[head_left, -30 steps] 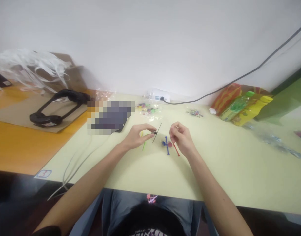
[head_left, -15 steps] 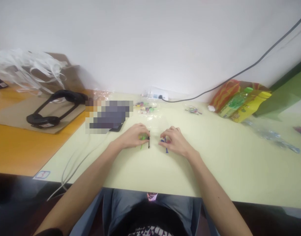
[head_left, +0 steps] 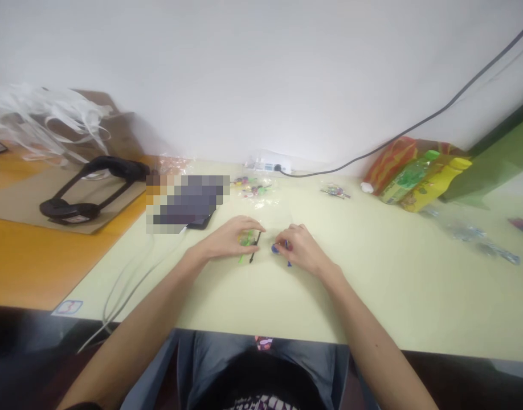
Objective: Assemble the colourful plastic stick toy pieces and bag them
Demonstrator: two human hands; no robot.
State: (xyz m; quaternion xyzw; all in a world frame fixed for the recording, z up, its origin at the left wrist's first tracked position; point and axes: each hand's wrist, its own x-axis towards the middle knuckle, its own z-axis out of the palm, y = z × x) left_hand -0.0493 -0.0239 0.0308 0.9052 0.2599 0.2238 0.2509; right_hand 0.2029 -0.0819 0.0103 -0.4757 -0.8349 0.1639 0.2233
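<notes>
My left hand is curled round a small green plastic toy with a thin black rod. Its thumb and fingertips touch the toy from either side, and part of the green body shows between them. To its right, my right hand is closed on a small blue plastic toy. A round blue end sticks out by the thumb, and another blue tip points toward me below the fingers. A bit of red shows under the right fingers. The fingers hide the rest of both toys.
Clear plastic bags with small colourful parts lie behind my hands; another small bundle is farther right. A pixelated dark device and white cables are left. Drink bottles, a power strip and a black headset-like frame stand around.
The black rod at my left hand has tilted, its near end swinging left, and those fingers have spread slightly. The blue toy's round end has turned into fuller view beside my right thumb.
</notes>
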